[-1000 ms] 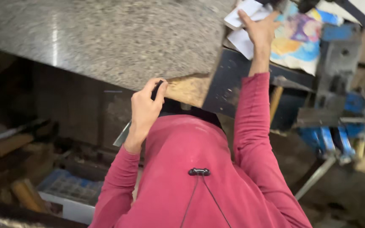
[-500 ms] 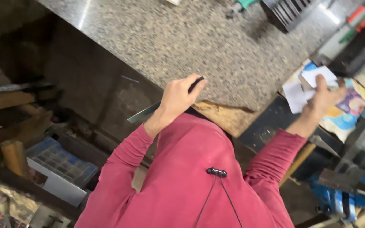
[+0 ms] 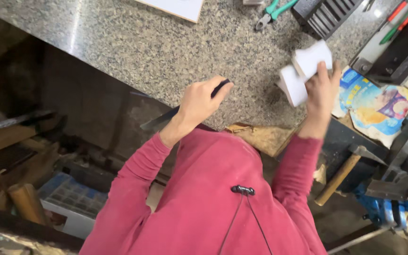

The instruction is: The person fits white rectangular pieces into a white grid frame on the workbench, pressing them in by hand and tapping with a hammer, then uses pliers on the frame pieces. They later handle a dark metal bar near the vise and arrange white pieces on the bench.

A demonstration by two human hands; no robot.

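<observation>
- Our left hand [image 3: 203,101] is curled tight around a slim black tool [image 3: 220,88], its dark end poking out past the fingers above the speckled grey granite worktop [image 3: 133,45].
- Our right hand [image 3: 322,89] pinches 2 white folded paper pieces [image 3: 303,71] between thumb and fingers, above the worktop's right end.
- Just beside them lies a worn colourful printed sheet [image 3: 378,106].
- A wooden-handled hammer [image 3: 343,170] rests lower right, near a blue metal vise [image 3: 393,203].
- Green-handled pliers [image 3: 272,10] lie at the top.

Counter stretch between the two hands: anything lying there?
Bare speckled counter only, head view, between left hand with its dark tool and right hand holding white papers.
</observation>
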